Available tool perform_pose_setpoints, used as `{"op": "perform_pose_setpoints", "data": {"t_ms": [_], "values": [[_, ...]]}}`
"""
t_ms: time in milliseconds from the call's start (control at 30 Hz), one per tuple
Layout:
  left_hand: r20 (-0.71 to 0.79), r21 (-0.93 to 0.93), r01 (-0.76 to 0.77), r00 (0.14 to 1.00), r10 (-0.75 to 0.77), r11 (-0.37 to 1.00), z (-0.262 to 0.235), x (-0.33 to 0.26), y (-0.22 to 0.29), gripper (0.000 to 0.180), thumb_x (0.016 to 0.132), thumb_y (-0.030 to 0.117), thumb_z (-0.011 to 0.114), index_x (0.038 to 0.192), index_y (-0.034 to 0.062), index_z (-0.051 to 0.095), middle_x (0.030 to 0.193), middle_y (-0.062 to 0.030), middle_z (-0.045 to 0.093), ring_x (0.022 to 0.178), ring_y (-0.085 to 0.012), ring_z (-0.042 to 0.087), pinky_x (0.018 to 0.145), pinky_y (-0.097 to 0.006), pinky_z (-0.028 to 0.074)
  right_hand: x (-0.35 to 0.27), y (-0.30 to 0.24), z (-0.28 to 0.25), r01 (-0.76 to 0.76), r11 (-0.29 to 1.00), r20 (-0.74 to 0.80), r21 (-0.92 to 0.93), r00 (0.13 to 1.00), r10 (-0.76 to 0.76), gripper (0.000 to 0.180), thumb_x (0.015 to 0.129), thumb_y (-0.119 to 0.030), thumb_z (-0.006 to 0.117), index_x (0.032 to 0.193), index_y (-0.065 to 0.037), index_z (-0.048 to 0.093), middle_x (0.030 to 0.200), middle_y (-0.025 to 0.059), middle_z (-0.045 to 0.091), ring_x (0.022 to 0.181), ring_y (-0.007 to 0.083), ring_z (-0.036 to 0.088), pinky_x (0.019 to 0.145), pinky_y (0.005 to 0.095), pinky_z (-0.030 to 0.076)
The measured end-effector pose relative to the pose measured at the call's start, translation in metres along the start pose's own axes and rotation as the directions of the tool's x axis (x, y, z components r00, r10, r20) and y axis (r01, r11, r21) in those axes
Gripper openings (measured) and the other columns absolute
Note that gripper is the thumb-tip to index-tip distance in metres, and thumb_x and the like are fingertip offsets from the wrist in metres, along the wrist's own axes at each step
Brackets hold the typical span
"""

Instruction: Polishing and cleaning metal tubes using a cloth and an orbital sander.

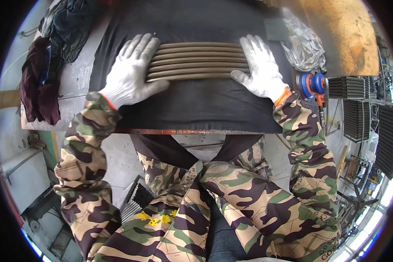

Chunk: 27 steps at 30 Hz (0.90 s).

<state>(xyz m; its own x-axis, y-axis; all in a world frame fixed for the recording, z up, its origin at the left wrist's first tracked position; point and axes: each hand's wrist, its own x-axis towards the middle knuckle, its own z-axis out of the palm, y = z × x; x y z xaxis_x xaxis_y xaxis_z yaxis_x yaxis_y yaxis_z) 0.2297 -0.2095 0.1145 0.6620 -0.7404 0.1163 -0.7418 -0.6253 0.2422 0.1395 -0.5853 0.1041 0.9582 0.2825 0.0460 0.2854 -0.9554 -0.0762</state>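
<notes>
Several brown metal rods or tubes (196, 61) lie side by side, left to right, on a black cloth (196, 105) spread over the table. My left hand (133, 70), in a white knit glove with an orange cuff edge, rests flat at their left ends, fingers stretched away from me and thumb pointing right. At the right ends lies my right hand (262, 67), gloved the same way, its fingers extended and its thumb against the nearest rod. The gloves cover the rod ends, so I cannot see them.
A blue and orange power sander (311, 85) stands right of my right hand, near crumpled clear plastic (303, 43). Dark rags (52, 74) lie at the table's left. Brown board (345, 39) covers the far right. Stacked dark slats (356, 118) stand beyond the right side.
</notes>
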Motion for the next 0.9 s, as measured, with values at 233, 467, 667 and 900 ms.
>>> {"op": "perform_pose_setpoints", "data": {"t_ms": [233,467,667,900], "values": [[0.116,0.047,0.181,0.976,-0.186,0.982,0.001,-0.008,-0.003,0.107,0.072,0.042,0.085,0.159,0.0031,0.034,0.163,-0.0235,0.034,0.155,-0.0433,0.025,0.126,-0.051,0.025,0.004,0.0,0.003,-0.042,0.999,-0.006,0.018,0.999,0.042,0.1,0.087,-0.066,0.067,0.156,0.0,0.037,0.158,0.0258,0.04,0.15,0.0448,0.032,0.124,0.0551,0.024],[0.078,0.077,0.069,0.994,-0.075,0.995,0.003,-0.004,-0.005,0.097,0.083,0.05,0.076,0.156,-0.0018,0.037,0.161,-0.0256,0.036,0.153,-0.0445,0.027,0.125,-0.053,0.025,0.018,-0.027,-0.009,0.013,0.995,-0.001,-0.094,1.0,-0.013,0.096,0.088,-0.064,0.066,0.146,0.008,0.043,0.149,0.0272,0.046,0.145,0.0431,0.037,0.123,0.0528,0.025],[0.028,0.195,0.182,0.981,-0.191,0.964,0.009,-0.007,0.007,0.079,0.096,0.042,0.065,0.155,-0.0017,0.036,0.159,-0.0315,0.035,0.151,-0.0492,0.029,0.124,-0.053,0.026,0.034,-0.041,0.003,0.066,0.991,-0.093,-0.12,0.993,-0.077,0.097,0.089,-0.071,0.06,0.145,0.006,0.046,0.149,0.0244,0.047,0.144,0.0404,0.039,0.122,0.0523,0.026],[-0.072,0.243,0.224,0.974,-0.213,0.944,0.013,-0.007,0.007,0.073,0.099,0.041,0.06,0.155,-0.0017,0.039,0.158,-0.0298,0.039,0.151,-0.0485,0.03,0.124,-0.053,0.026,0.045,-0.056,-0.009,0.0,0.995,-0.038,-0.101,0.999,-0.004,0.097,0.088,-0.072,0.06,0.147,0.004,0.045,0.151,0.0231,0.046,0.145,0.0379,0.039,0.119,0.0506,0.029]]}}
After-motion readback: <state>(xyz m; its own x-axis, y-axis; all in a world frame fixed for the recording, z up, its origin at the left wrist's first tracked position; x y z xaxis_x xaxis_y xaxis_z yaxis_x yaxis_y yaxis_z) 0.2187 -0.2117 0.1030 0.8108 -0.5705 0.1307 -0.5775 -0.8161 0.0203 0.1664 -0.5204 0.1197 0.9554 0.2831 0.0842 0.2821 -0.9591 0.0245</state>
